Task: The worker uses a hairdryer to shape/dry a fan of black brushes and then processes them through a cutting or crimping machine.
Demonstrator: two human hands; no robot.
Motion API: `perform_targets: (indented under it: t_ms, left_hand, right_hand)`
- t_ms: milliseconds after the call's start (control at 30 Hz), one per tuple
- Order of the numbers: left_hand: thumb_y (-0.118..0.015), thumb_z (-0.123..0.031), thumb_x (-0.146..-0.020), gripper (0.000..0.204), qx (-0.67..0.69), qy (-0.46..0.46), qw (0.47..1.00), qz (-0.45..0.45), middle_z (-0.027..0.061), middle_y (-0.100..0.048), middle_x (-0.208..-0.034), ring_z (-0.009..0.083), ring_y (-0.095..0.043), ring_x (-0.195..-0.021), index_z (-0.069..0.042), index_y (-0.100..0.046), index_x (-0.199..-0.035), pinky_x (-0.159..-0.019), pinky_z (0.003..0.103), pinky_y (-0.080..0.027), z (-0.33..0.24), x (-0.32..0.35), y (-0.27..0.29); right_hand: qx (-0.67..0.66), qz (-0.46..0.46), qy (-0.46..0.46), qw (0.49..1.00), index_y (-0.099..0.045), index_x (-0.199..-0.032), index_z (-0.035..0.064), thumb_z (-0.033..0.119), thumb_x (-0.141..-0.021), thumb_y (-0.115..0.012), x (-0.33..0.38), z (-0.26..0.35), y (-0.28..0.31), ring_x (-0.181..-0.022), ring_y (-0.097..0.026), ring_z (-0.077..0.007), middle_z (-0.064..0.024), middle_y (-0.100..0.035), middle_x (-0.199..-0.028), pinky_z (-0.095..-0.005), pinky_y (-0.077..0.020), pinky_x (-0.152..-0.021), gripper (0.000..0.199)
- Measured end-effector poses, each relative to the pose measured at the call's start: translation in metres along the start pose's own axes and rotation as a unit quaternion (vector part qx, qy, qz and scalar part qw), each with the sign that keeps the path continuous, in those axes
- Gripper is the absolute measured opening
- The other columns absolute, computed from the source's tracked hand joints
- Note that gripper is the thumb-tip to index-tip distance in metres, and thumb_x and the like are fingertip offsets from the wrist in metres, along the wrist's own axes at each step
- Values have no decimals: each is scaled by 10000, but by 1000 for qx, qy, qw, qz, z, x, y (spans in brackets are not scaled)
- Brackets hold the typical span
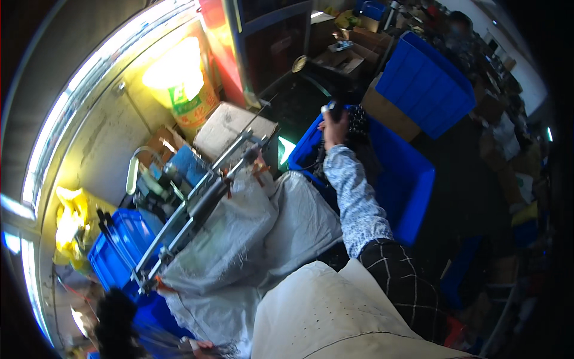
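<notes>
My right hand point(336, 133) reaches out over a blue plastic bin point(412, 179), its arm in a patterned sleeve cover over a dark checked sleeve. Its fingers are closed around a small dark object point(338, 110) with a pale tip, too dim to name. Black pieces point(359, 122) lie in the bin beside the hand. At the lower edge, a sliver of my left hand point(204, 348) shows next to a bundle of thin wire-like strands point(226, 352); its grip is hidden. A blurred black thing point(116, 317) is to its left.
A white woven sack point(257, 233) hangs from a metal frame point(197, 206) left of the bin. Behind are a carton point(230, 131), a yellow bag point(185, 96) and a blue crate point(122, 245). Another blue bin point(421, 84) stands far right; a person point(460, 36) is beyond it.
</notes>
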State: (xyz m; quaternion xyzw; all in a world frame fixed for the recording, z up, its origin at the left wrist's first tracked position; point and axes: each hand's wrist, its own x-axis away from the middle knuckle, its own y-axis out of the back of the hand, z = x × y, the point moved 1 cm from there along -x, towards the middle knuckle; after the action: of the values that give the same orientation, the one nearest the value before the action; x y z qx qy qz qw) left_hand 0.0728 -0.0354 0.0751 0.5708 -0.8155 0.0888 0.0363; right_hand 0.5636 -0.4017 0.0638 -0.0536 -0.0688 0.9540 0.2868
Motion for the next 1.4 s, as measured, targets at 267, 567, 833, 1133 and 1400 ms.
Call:
perform_targets:
  t_ms: [267,567,833,1133,1400]
  left_hand:
    - [-499,-134,-763,313,48,38,997,49,13,-396,-551,91,-398,-433,17,-448,-1032,-377,213,-341,-9,41,18]
    - [-541,-63,-751,84,-138,52,988,41,26,-524,-571,69,-466,-450,14,-542,-782,-417,198,-361,-14,77,53]
    - [-512,-25,-742,308,-48,88,984,145,137,-562,-794,95,-503,-505,4,-428,-1037,-450,217,-420,-11,90,54]
    - [-505,16,-707,667,84,110,975,176,163,-521,-809,163,-520,-495,-118,-141,-1250,-451,248,-436,-4,87,45]
    - [-563,19,-707,224,-16,74,982,175,78,-510,-783,129,-524,-600,-13,-467,-908,-512,225,-433,-14,82,56]
  right_hand:
    - [12,186,166,968,-345,-1085,-24,35,-731,-531,89,76,54,-625,-574,-196,-133,-515,-887,-265,-499,-579,404]
    - [242,468,410,745,-470,-1003,-19,150,-729,-596,143,63,64,-618,-537,-130,-78,-566,-825,-283,-452,-671,345]
    - [100,497,397,765,-490,-969,-31,126,-719,-574,221,108,-6,-684,-554,-165,-91,-573,-800,-283,-459,-664,306]
    - [253,362,682,583,-402,-1097,-28,47,-683,-589,215,114,2,-710,-560,-179,-128,-551,-910,-266,-464,-623,460]
    - [238,447,528,682,-416,-1055,-44,12,-677,-559,191,103,13,-570,-515,-148,-125,-543,-843,-260,-441,-514,407]
